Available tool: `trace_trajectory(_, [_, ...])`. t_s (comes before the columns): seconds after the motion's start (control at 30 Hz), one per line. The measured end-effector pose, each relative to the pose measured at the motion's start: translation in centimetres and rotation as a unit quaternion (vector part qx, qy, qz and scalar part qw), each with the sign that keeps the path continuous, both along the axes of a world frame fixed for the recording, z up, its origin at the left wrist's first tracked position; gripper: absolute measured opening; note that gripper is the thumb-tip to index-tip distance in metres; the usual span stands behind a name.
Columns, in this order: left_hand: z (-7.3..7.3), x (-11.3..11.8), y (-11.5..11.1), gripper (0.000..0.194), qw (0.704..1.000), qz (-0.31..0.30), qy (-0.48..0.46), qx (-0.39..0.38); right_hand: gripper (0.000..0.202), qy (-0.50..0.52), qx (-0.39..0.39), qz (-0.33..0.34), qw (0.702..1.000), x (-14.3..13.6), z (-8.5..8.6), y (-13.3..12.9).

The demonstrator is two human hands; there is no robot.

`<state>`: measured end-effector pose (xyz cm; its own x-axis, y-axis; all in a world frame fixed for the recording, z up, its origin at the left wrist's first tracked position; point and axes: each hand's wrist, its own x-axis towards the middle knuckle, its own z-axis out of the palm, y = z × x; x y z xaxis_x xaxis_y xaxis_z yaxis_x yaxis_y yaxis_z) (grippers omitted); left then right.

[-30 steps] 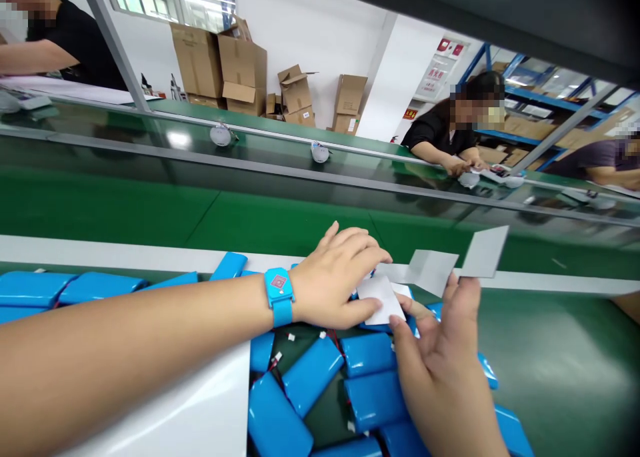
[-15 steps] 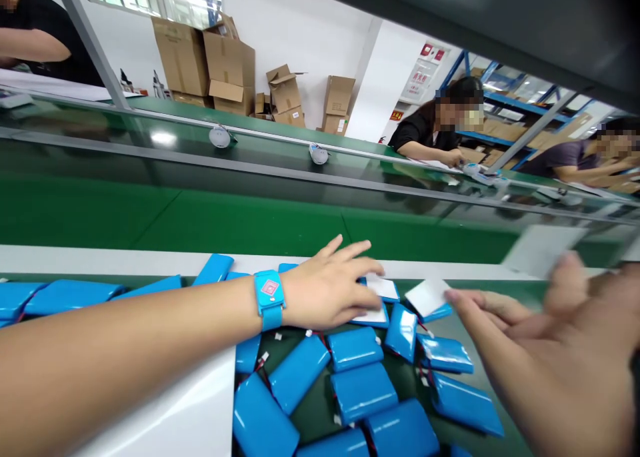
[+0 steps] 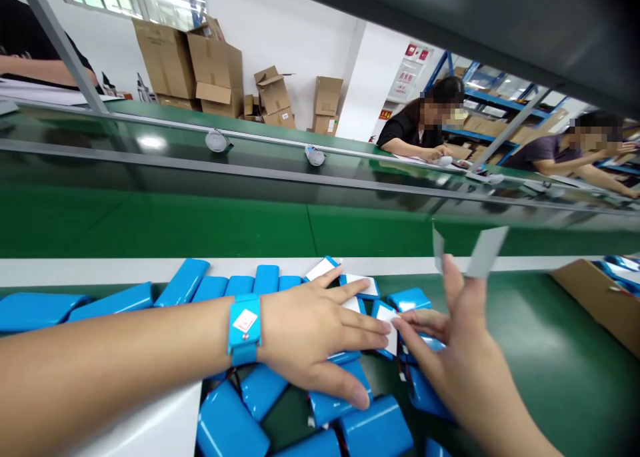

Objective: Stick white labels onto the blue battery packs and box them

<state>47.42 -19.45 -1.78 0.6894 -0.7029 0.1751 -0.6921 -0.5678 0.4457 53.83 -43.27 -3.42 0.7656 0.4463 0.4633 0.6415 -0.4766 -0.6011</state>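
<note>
Right hand (image 3: 466, 354) leftward, white sticker (image 3: 391, 342) lengthwise away

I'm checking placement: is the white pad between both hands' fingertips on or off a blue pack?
On: the white pad lies over the blue pack, whose blue edge shows beside it.

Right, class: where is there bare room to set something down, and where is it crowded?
Bare: the green worktop between the right hand and the cardboard box at right, and the green strip beyond the white ledge. Crowded: blue packs lie close together around the left hand.
</note>
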Motion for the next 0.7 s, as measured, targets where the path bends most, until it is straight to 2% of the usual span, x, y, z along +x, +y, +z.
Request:
trace_trajectory(0.07, [-0.3,0.1,0.0,0.073,1.0,0.001,0.005,-0.005,0.089,-0.182,-0.133,0.005,0.974,1.0,0.7,-0.9])
trace_trajectory(0.13, [-0.3,0.1,0.1,0.074,1.0,0.0,0.013,-0.009,0.092,-0.27,-0.175,-0.029,0.946,2.0,2.2,-1.8])
trace_trajectory(0.2, [-0.1,0.1,0.2,0.073,1.0,0.0,0.026,-0.002,0.106,-0.202,-0.098,-0.046,0.973,3.0,3.8,-2.7])
trace_trajectory(0.27, [0.2,0.0,0.3,0.072,0.999,-0.002,0.036,0.016,0.121,-0.06,0.051,-0.013,0.997,3.7,4.7,-3.3])
trace_trajectory(0.33, [0.8,0.1,0.2,0.073,0.999,-0.007,0.033,0.04,0.133,0.065,0.18,0.016,0.981,4.2,4.7,-3.8])
trace_trajectory(0.4, [1.8,0.5,0.1,0.074,0.998,-0.015,0.007,0.065,0.14,0.14,0.254,0.015,0.957,4.4,4.0,-4.0])
trace_trajectory(0.47, [3.0,1.4,-0.3,0.071,0.995,-0.015,-0.034,0.089,0.144,0.186,0.286,-0.008,0.94,4.5,3.0,-4.1])
trace_trajectory(0.57, [4.1,3.3,-1.3,0.062,0.991,0.02,-0.084,0.105,0.145,0.221,0.272,-0.084,0.933,4.6,1.6,-4.1])
trace_trajectory(0.7, [3.5,5.6,-3.1,0.061,0.99,0.071,-0.089,0.08,0.14,0.233,0.242,-0.135,0.932,4.9,0.1,-3.8])
